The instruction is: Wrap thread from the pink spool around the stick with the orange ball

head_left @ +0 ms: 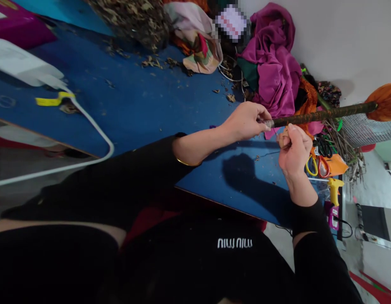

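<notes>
A long dark stick (334, 113), wrapped spirally along its length, reaches to the right and ends in a bushy orange head (385, 101). Its near end has a pale wrapping, and the fingers of my left hand (247, 120) are closed around that end. Just below the stick, my right hand (295, 147) is closed on a small tan roll (283, 137), partly hidden by the fingers. Both hands are above the blue table (135, 101), and the right one casts a shadow on it.
Purple cloth (274, 63), patterned cloth (201, 46) and dried plant matter (135, 21) lie along the back. At right are a yellow glue gun (335, 190), scissors with yellow and red handles (318, 166) and a bundle of twigs (349, 152). A white cable (94, 122) crosses the left.
</notes>
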Demonstrator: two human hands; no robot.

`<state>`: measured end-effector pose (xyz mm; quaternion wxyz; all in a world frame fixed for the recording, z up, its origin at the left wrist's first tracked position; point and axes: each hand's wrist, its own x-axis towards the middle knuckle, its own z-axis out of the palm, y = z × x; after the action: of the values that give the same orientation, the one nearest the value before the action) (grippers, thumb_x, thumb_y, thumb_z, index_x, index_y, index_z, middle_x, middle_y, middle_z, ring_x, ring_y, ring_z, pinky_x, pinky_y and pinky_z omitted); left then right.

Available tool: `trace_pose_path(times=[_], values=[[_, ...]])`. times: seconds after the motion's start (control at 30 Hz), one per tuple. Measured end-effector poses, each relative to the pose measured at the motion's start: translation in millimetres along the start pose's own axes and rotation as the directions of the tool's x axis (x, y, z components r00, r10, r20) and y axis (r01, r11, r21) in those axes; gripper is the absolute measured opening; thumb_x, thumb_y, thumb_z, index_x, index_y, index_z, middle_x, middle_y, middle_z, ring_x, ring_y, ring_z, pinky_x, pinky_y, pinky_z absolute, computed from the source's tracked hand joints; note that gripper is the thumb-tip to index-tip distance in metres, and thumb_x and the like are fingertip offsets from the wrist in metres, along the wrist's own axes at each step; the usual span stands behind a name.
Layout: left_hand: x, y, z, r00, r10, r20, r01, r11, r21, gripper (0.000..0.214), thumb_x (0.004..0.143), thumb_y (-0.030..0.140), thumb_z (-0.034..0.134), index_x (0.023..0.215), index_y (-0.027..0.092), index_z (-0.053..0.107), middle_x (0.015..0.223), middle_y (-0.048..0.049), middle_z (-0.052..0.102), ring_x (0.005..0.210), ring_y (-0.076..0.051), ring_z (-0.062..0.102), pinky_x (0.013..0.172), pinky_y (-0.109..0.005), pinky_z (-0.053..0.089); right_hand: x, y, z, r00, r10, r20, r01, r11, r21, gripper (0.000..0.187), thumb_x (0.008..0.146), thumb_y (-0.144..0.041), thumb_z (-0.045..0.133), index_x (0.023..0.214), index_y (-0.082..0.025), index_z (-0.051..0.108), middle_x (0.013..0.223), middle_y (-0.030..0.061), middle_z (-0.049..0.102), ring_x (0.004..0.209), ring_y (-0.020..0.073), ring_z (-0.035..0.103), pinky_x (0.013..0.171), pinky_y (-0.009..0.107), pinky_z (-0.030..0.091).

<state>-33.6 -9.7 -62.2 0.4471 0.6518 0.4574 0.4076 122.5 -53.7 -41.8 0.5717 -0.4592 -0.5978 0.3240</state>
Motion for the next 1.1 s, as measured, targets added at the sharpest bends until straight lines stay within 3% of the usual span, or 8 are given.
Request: trace_pose_path(times=[0.13, 0.27, 0.37, 0.53, 0.8, 1.1], values=[[3, -5, -2.3, 0.999, 0.039, 0.014, -0.040, 0.988, 0.146, 0.027, 0.073, 0.022, 0.075, 0.096, 0.015, 0.086, 0.077, -0.0022, 0.077, 0.071, -0.017, 0.066, 0.072, -0.030, 0.052, 3, 4, -4, 0.990, -0.088, 0.113, 0.096, 0.993, -0.074, 0.059, 0.099, -0.066, 0.060, 0.061, -0.023, 0.048, 0.057, -0.0037, 0.041, 0.052, 0.0096, 0.042, 0.054, 0.029, 0.042], [4, -8, -3.5, 1.000, -0.001, 0.023, -0.004, 0.977, 0.212, 0.033, 0.071, 0.024, 0.074, 0.099, 0.014, 0.088, 0.074, -0.0031, 0.076, 0.069, -0.017, 0.061, 0.069, -0.031, 0.047, 14, 6, -17, 0.940, -0.277, 0.200, 0.305, 0.944, -0.126, 0.053, 0.104, -0.062, 0.056, 0.069, -0.023, 0.063, 0.071, 0.0001, 0.060, 0.080, 0.0152, 0.066, 0.083, 0.036, 0.057], [4, -9, -3.5, 0.998, -0.039, 0.042, 0.029, 0.978, 0.209, 0.035, 0.070, 0.025, 0.075, 0.100, 0.015, 0.088, 0.070, -0.0026, 0.073, 0.064, -0.016, 0.058, 0.066, -0.031, 0.045, 20, 5, -25, 0.917, -0.342, 0.204, 0.381, 0.901, -0.206, 0.048, 0.105, -0.059, 0.058, 0.075, -0.023, 0.068, 0.081, 0.0017, 0.066, 0.094, 0.0175, 0.070, 0.096, 0.040, 0.058], [3, -8, -3.1, 0.996, -0.047, 0.069, 0.030, 0.973, 0.228, 0.035, 0.070, 0.025, 0.073, 0.099, 0.014, 0.088, 0.073, -0.0033, 0.074, 0.065, -0.016, 0.059, 0.068, -0.032, 0.046, 25, 13, -27, 0.907, -0.306, 0.289, 0.366, 0.913, -0.182, 0.047, 0.106, -0.060, 0.054, 0.079, -0.023, 0.069, 0.085, 0.0021, 0.065, 0.088, 0.0163, 0.069, 0.090, 0.040, 0.061], [2, -14, -0.5, 0.996, 0.000, 0.093, -0.033, 0.937, 0.348, 0.038, 0.072, 0.026, 0.068, 0.103, 0.019, 0.089, 0.082, -0.0035, 0.080, 0.076, -0.021, 0.069, 0.068, -0.031, 0.047, 38, 35, -28, 0.900, -0.253, 0.355, 0.346, 0.909, -0.230, 0.051, 0.107, -0.064, 0.047, 0.084, -0.026, 0.071, 0.089, 0.0028, 0.068, 0.096, 0.0186, 0.071, 0.099, 0.043, 0.061], [-14, 6, 5.6, 0.992, -0.046, 0.114, -0.043, 0.740, 0.671, 0.040, 0.086, 0.022, 0.059, 0.117, 0.021, 0.082, 0.106, -0.0078, 0.083, 0.100, -0.031, 0.077, 0.082, -0.036, 0.056, 44, 46, -25, 0.914, -0.097, 0.393, 0.198, 0.954, -0.225, 0.059, 0.101, -0.076, 0.049, 0.085, -0.024, 0.071, 0.096, 0.0041, 0.075, 0.097, 0.0176, 0.072, 0.098, 0.038, 0.060]])
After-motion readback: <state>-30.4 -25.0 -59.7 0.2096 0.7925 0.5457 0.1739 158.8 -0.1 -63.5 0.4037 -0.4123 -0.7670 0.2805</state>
